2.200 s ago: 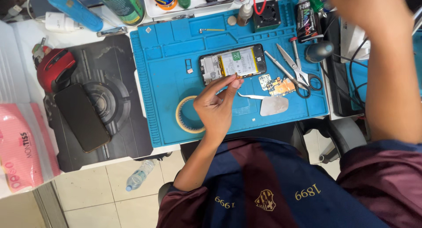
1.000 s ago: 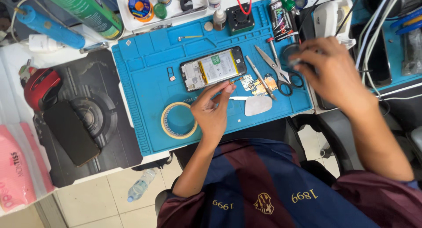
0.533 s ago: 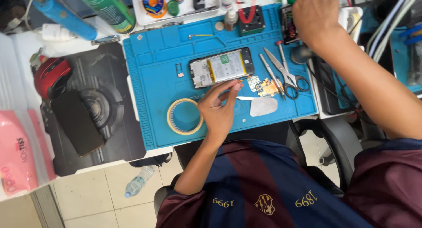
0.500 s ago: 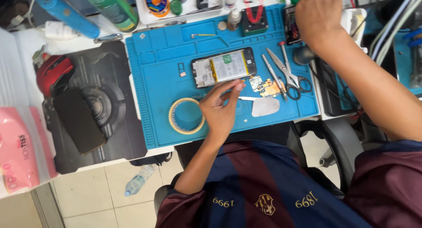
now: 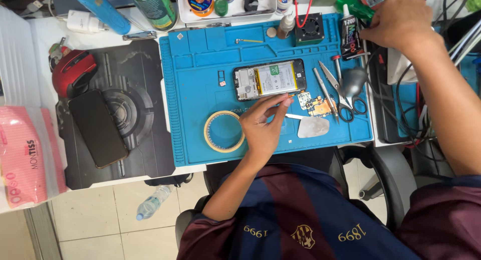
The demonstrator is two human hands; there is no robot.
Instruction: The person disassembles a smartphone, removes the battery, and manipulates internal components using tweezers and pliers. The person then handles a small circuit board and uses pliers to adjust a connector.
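An opened phone (image 5: 270,79) with its back off lies on the blue work mat (image 5: 200,89). My left hand (image 5: 263,124) rests just below it, thumb and forefinger pinched on a thin tool at the phone's lower edge. Small circuit parts (image 5: 315,104) lie to the right of the fingertips. A metal pry blade and a grey pick (image 5: 313,127) lie beside the hand, and a tape roll (image 5: 224,132) sits to its left. My right hand (image 5: 401,22) is at the far right corner, fingers curled by a black glue tube (image 5: 349,37) and cables; what it grips is hidden.
Scissors and tweezers (image 5: 340,89) lie on the mat's right side. A black phone (image 5: 97,127) and a red mouse (image 5: 74,72) sit on the dark pad at left. Spray cans, a parts tray (image 5: 225,2) and a small fan box (image 5: 309,29) line the back. Cables crowd the right.
My right hand rose from the mat's right edge to the far right corner by the glue tube. My left hand stayed pinched at the phone's lower edge.
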